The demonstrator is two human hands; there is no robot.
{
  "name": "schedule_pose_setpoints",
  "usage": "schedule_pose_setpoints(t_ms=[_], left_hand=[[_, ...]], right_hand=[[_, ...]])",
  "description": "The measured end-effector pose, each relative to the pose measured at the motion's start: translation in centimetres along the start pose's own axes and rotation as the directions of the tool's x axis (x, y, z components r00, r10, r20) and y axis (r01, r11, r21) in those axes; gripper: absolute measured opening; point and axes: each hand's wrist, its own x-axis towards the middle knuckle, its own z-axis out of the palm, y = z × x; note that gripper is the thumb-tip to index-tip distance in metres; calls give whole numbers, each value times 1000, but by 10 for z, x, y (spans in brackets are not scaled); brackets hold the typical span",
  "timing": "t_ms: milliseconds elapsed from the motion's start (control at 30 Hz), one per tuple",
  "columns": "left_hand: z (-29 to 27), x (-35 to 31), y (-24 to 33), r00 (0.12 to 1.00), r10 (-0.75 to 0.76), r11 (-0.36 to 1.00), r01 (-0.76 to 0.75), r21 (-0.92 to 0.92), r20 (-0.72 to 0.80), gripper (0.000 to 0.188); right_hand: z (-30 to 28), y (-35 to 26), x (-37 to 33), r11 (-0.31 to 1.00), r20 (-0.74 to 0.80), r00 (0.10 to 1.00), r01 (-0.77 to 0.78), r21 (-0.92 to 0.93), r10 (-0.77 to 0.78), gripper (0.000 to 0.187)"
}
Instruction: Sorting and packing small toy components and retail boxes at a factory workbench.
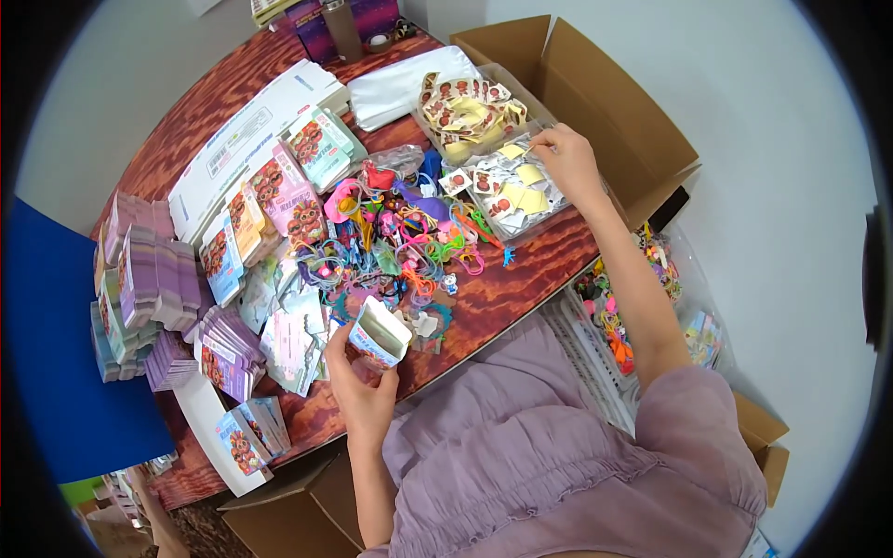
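Observation:
My left hand [363, 389] is closed round a small open carton [374, 346], light-coloured with blue and red print, its open mouth facing up. At the back right, my right hand [569, 160] is above the edge of a clear tray [532, 223] of small white and yellow packets and printed squares [513, 182]. Thumb and fingertips are pinched together there; whatever lies between them is too small to make out. Between my hands spreads a heap of colourful cords and small rubber toys [400, 228]. Loose printed cards [296, 339] lie left of the carton.
Behind the tray sits another tray of sticker strips [470, 110], with a large open cardboard box [605, 102] beyond. Stacks of flat cartons [158, 270] line the table's left side. A bag of toys [642, 298] is below the right edge. Another person's hand [144, 493] shows lower left.

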Motion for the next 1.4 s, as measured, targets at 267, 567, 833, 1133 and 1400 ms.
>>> schedule_pose_setpoints(t_ms=[267, 567, 833, 1133, 1400], left_hand=[[-4, 3, 10, 999, 26, 999, -26, -20, -21, 67], [-4, 5, 13, 989, 145, 965, -143, 218, 3, 69], [-6, -4, 6, 982, 173, 941, -142, 308, -75, 71], [-6, -8, 1, 972, 171, 937, -109, 331, -163, 73], [2, -4, 1, 981, 113, 962, -69, 264, -156, 74]], right_hand=[[-25, -6, 6, 247, 564, 808, -588, 770, 168, 11], [-10, -174, -68, 586, 797, 547, -568, 578, -256, 13], [31, -217, -104, 878, 505, 718, 397, 267, -479, 19], [33, -240, -99, 883, 652, 607, 404, 239, -454, 16], [32, -235, -83, 823, 584, 589, 305, 480, -559, 26]])
